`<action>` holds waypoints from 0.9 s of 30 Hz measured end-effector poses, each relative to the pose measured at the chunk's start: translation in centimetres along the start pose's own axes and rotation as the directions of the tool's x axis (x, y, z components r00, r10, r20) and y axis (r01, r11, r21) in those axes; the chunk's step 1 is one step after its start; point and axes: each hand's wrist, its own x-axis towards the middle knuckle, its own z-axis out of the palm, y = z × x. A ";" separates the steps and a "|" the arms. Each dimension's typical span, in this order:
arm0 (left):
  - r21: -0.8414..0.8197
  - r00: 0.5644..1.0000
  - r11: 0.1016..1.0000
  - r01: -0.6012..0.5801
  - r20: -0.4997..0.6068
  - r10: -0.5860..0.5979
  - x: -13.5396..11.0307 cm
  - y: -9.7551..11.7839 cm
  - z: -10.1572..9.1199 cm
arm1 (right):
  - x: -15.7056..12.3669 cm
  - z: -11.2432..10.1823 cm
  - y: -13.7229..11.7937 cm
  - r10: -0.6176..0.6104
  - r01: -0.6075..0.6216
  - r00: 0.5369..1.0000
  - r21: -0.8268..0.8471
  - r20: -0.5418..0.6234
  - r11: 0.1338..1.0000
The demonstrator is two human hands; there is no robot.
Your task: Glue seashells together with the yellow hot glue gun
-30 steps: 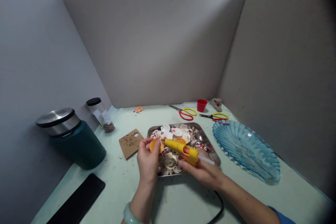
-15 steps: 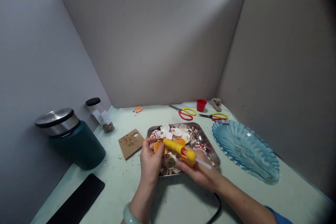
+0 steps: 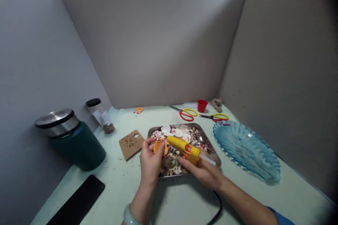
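Note:
Between the thumb and fingers of my left hand (image 3: 151,158) is an orange scallop shell (image 3: 160,147), held above the left side of a metal tray (image 3: 217,161). My right hand (image 3: 203,172) is wrapped round a yellow hot glue gun (image 3: 183,146), whose tip points left, close to the shell. A clear glue stick (image 3: 207,159) sticks out of its rear, and a small red light glows on its side. Under both hands the tray holds many white shells (image 3: 177,132), spotted shells and small snail shells. My palms and fingers hide part of them.
A blue glass dish (image 3: 248,151) lies to the right. Behind the tray are scissors (image 3: 185,113), pliers (image 3: 215,116) and a red cup (image 3: 202,105). On the left are a brown board (image 3: 131,144), a jar (image 3: 100,116), a green bottle (image 3: 79,146) and a phone (image 3: 77,200). A black cord (image 3: 219,207) runs below.
The glue gun has moved slightly right, so its tip is farther from the orange shell. The shell has turned a little and shows more of its face in my left hand.

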 end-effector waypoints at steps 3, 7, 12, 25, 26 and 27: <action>0.002 0.999 1.000 -0.027 -0.026 0.027 0.0 0.0 0.0 | 0.1 -0.1 -0.1 -0.016 0.016 0.999 -0.006 0.032 1.000; -0.017 0.997 0.999 -0.037 -0.066 0.036 0.1 0.1 0.1 | 0.0 -0.1 -0.1 -0.014 0.013 1.000 -0.018 -0.026 1.000; -0.012 0.991 0.998 -0.068 -0.118 0.067 0.2 -0.1 0.0 | -0.2 0.2 0.1 0.006 -0.005 0.999 -0.036 0.032 0.999; -0.006 0.988 0.995 -0.102 -0.115 0.101 0.2 -0.4 -0.1 | 0.0 0.3 -0.2 0.092 -0.090 0.994 0.033 -0.057 0.995; 0.010 0.988 0.994 -0.108 -0.108 0.109 0.3 -0.4 -0.2 | 0.0 0.6 -0.3 0.104 -0.101 0.991 0.048 -0.080 0.994; 0.027 0.988 0.993 -0.115 -0.098 0.117 0.3 -0.4 -0.2 | 0.0 0.8 -0.4 0.119 -0.113 0.988 0.070 -0.096 0.991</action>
